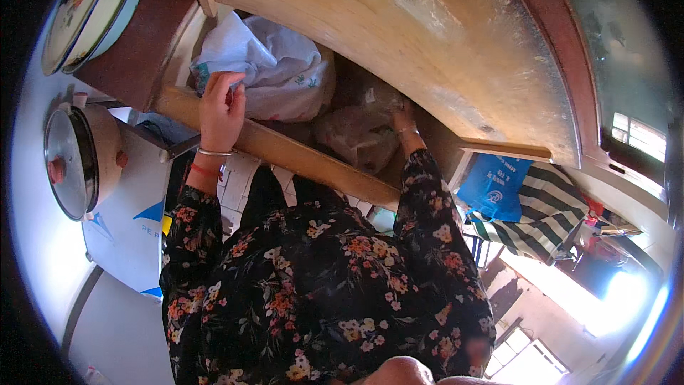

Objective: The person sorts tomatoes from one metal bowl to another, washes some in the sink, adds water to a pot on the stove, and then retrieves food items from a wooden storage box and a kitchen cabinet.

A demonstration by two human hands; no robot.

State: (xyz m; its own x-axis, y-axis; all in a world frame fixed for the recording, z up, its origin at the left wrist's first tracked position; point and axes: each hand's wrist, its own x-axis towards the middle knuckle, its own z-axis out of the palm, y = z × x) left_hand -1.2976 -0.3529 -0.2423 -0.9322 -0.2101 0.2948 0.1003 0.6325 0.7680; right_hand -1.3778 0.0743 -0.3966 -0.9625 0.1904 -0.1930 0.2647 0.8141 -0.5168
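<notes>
Before me is an open wooden chest, its lid raised. A white woven sack with green print fills the left part inside. My left hand is over the front rim beside this sack, fingers loosely curled with a gap at the thumb and nothing visible in them. Deeper in the chest, on the right, my right hand is at the side of a translucent plastic bag. Shadow and blur hide its fingertips, so whether they grip the bag is unclear.
The raised wooden lid leans over the chest. Enamel basins stand at upper left, and a lidded pot below them. To the right are a blue bag with writing and a striped cloth.
</notes>
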